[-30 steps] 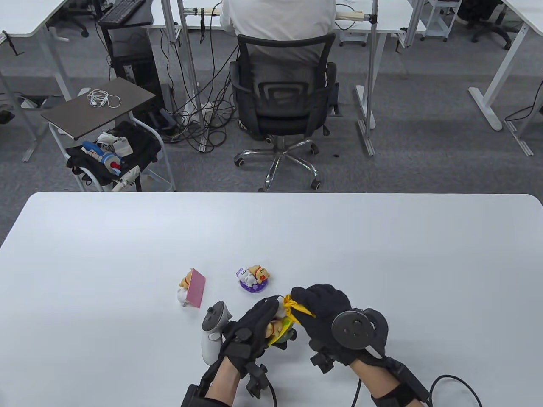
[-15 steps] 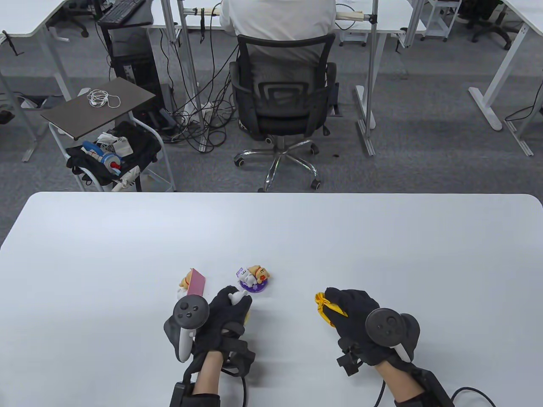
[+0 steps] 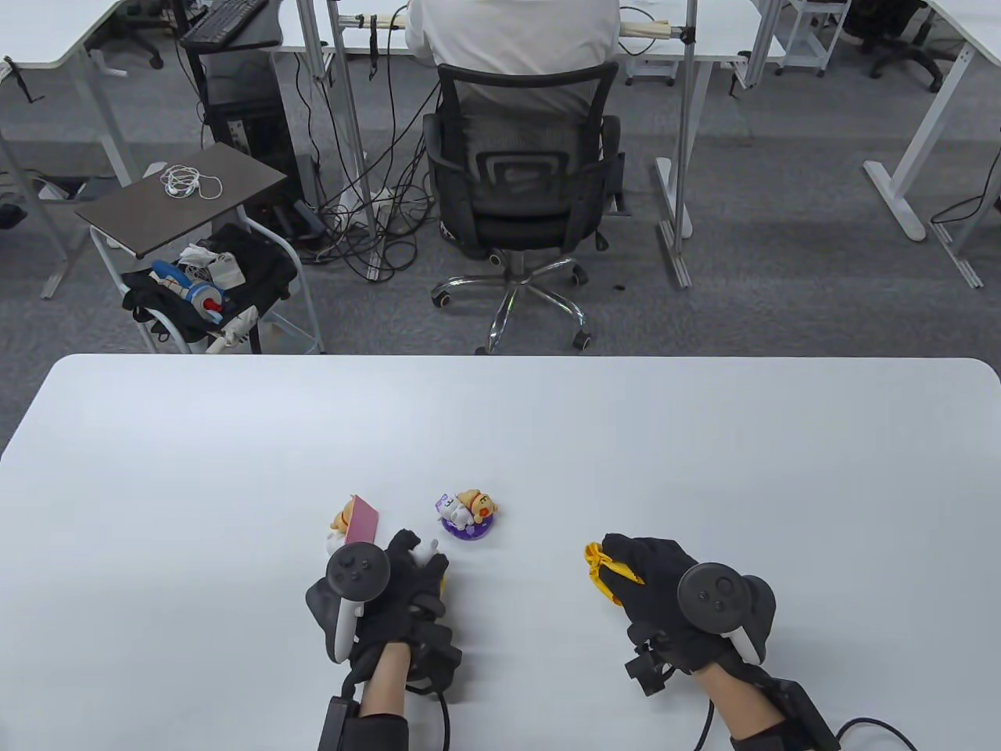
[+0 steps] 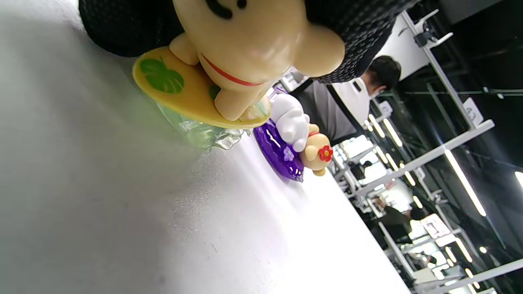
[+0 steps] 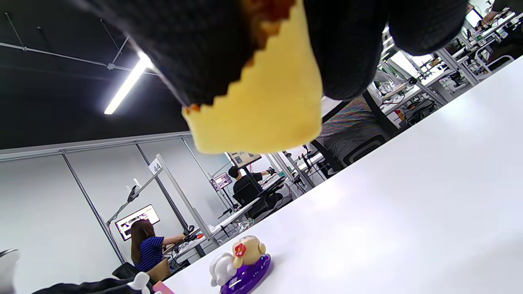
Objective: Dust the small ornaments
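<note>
My left hand (image 3: 414,567) grips a tan dog figurine on a yellow leaf-printed base (image 4: 245,57), its clear foot touching the white table (image 3: 235,438); in the table view only a white bit of it (image 3: 426,551) shows between the fingers. My right hand (image 3: 633,567) holds a yellow cloth (image 3: 600,565) bunched in its fingers; in the right wrist view a corner of the yellow cloth (image 5: 265,102) hangs below the glove. An ornament on a purple base (image 3: 467,515) stands between the hands, farther back. A third ornament with a pink panel (image 3: 353,530) stands just beyond my left hand.
The purple-base ornament (image 4: 296,143) sits close behind the held figurine. Beyond the table's far edge a person sits in a black office chair (image 3: 520,180). A small side table (image 3: 184,199) with earphones stands at the left.
A second ago both hands were together, the cloth on the figurine. They have separated: the left hand carried the figurine left and down to the table, the right moved right with the cloth.
</note>
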`<act>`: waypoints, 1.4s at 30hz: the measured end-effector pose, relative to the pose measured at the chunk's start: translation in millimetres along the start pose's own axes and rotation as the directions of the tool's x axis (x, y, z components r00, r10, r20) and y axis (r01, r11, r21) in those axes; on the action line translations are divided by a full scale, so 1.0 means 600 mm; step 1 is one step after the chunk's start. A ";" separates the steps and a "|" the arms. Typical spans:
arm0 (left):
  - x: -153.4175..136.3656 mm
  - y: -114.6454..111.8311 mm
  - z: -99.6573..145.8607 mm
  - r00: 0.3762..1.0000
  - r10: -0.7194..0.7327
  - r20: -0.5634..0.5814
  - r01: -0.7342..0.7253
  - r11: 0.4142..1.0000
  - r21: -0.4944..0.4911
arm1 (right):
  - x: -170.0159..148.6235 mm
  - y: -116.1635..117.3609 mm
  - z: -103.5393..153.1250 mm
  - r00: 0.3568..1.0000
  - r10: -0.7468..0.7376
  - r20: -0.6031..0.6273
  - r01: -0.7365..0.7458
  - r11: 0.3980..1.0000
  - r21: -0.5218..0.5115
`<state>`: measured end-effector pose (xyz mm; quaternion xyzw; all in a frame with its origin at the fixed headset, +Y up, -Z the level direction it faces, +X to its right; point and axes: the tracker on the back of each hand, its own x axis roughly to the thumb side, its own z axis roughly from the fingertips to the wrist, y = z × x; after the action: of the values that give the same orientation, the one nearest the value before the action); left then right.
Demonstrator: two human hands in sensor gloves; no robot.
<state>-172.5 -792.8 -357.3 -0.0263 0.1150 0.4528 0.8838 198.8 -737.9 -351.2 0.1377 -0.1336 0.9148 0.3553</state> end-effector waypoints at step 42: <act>0.219 -0.043 -0.070 0.691 -0.723 -0.021 0.695 0.672 -0.256 | 0.008 -0.003 0.005 1.000 -0.019 0.021 0.018 1.000 0.016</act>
<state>-85.2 -709.8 -429.4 -0.1971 0.0961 0.0811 0.9723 197.1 -735.1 -346.4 0.1512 -0.1287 0.9111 0.3613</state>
